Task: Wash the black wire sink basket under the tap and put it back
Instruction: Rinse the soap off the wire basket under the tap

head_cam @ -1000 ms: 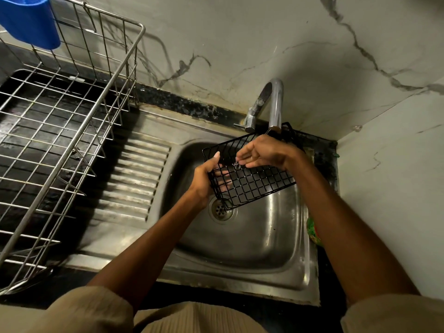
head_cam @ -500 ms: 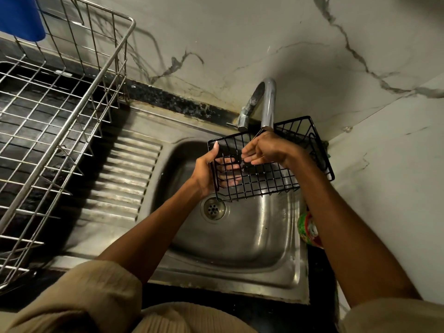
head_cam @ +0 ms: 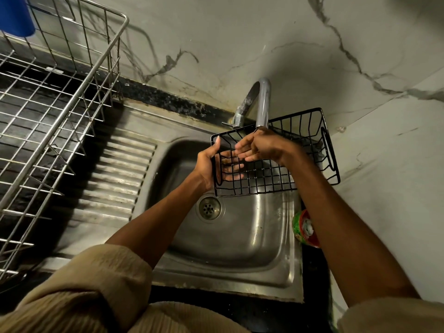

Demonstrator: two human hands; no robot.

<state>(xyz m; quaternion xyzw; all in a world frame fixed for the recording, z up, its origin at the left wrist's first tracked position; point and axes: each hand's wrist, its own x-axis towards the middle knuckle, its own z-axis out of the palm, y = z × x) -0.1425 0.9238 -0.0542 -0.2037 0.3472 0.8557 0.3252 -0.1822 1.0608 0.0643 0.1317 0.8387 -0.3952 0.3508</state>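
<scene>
Left hand (head_cam: 211,164) gripping level, crosswise basket (head_cam: 310,150)

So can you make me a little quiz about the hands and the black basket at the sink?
1. True or false: the black wire basket lies flat on the sink floor.
2. Which hand grips the basket's end wall? A) the left hand B) the right hand C) neither
3. Fill in: the right hand reaches inside the basket, just below the spout of the ____.

Key
1. False: it is held up above the drain.
2. A: its thumb lies along the top rim and its fingers show through the wires.
3. The tap.
</scene>
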